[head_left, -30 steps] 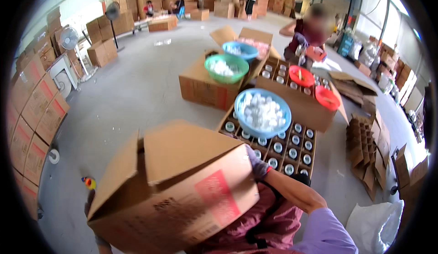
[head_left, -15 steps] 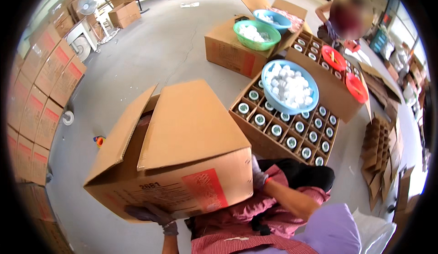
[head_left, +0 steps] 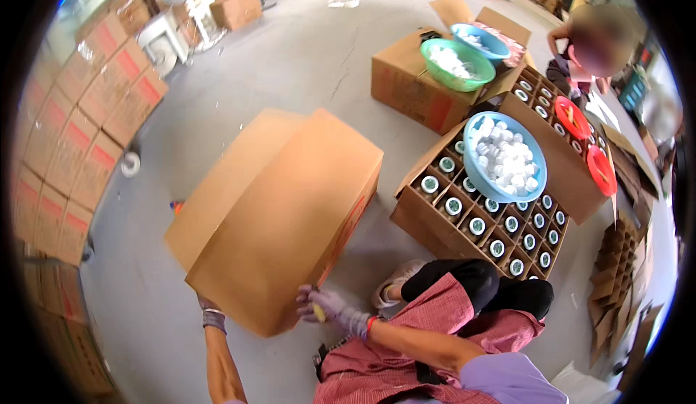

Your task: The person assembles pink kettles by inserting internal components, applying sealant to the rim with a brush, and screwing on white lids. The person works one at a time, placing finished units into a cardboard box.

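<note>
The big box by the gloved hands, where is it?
In the head view, the big box is left of centre, with the left hand and right hand at its near end and the divided carton to its right.

The grey floor [head_left: 283, 77] bears a divided carton [head_left: 435, 231] of jars [head_left: 476, 226] right of centre, cardboard dividers [head_left: 615, 270] at far right, white scrap [head_left: 343, 3] at upper centre.

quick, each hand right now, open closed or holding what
Left hand: mostly hidden at the box's edge; grip can't be told.
Right hand: partly curled by the box, small yellowish thing at it; grip can't be told.
</note>
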Action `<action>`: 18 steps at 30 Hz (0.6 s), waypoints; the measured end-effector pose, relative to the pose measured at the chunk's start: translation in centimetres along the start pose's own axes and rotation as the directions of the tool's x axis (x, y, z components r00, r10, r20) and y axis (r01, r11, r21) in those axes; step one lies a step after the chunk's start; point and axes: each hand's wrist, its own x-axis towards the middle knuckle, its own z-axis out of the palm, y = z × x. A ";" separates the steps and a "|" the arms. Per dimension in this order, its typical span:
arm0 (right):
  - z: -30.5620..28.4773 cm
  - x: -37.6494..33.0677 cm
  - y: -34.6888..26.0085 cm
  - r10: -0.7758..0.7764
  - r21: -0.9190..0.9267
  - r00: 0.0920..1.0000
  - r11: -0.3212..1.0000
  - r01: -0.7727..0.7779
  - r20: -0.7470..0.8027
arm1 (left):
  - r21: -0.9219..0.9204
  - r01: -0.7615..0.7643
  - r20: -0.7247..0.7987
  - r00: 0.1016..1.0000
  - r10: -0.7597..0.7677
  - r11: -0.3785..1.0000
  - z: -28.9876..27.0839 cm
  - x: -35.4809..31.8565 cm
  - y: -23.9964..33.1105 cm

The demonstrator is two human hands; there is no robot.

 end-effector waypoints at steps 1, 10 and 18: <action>-0.4 -0.1 -1.0 0.031 -0.042 0.999 0.999 -0.033 -0.028 | 0.146 -0.041 -0.005 0.999 0.043 0.988 0.1 -1.4 -0.4; 1.3 -10.7 -18.8 -0.923 -0.700 0.344 0.359 0.618 -0.169 | 0.857 0.086 0.098 0.941 -0.324 0.508 22.6 -14.0 -4.1; -1.3 -11.7 -20.2 -0.868 -0.937 0.374 -0.246 0.246 0.326 | 0.960 -0.222 0.257 0.943 -0.213 0.173 25.6 -15.0 -8.2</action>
